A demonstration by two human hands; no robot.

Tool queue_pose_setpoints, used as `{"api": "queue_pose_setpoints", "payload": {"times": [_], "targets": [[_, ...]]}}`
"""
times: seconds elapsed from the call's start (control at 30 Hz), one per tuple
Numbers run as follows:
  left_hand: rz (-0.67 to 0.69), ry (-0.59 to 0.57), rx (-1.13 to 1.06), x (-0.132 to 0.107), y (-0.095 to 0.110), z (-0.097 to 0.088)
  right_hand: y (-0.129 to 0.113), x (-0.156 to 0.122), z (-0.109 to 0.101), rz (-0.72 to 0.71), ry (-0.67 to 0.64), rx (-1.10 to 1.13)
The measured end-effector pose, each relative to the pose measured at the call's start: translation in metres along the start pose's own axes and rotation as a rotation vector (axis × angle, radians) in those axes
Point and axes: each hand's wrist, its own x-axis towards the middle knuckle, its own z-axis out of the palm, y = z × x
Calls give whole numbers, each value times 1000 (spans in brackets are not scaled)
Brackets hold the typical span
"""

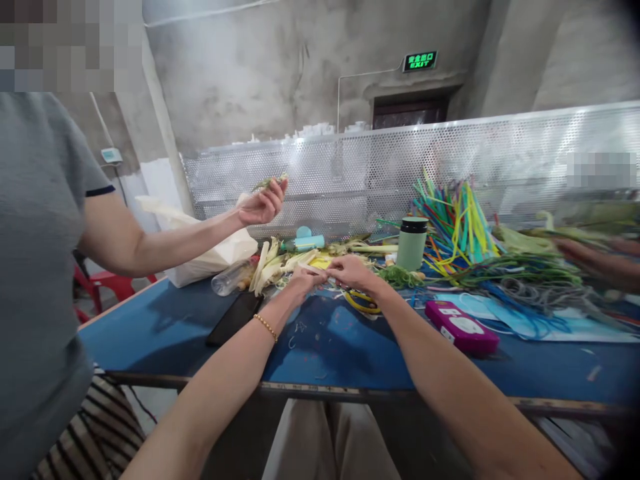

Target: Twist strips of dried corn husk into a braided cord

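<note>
Over the blue table (320, 333), my left hand (306, 280) and my right hand (351, 272) meet with fingertips pinched close together. Between them is a pale strip (313, 269), which looks like a piece of husk; its end at my fingers is too small to make out. Just behind my left hand lie pale, dry-looking husks (270, 263). Below my right hand rests a yellow coil (363, 303). Green stringy strands (397, 276) are to its right, near a green flask (412, 244) with a black lid.
A co-worker's hand (265, 201) at left holds up a greenish bit. A black phone (236, 319), clear bottle (231, 277) and white bag (210, 257) lie left. Rightward are a magenta box (463, 327), coloured strips (465, 227), blue masks (525, 317) and another person's blurred arm.
</note>
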Motion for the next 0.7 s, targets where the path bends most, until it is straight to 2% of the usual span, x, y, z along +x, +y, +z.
{"api": "queue_pose_setpoints", "payload": {"times": [0.1,0.2,0.4,0.6,0.7], "targets": [[24,1,-5,0,-1,0,0,0,-1,-36,19,27],[19,0,6,2,-3,-1,-1,0,-4,-76,27,-43],[-67,29,61,5,-5,-2,-7,-3,-2,37,10,-114],[-103,-46,-9,0,-3,-2,-9,-3,-2,-12,21,-183],[-78,-23,-16,-1,-2,-1,-8,-3,-3,-29,4,-158]]}}
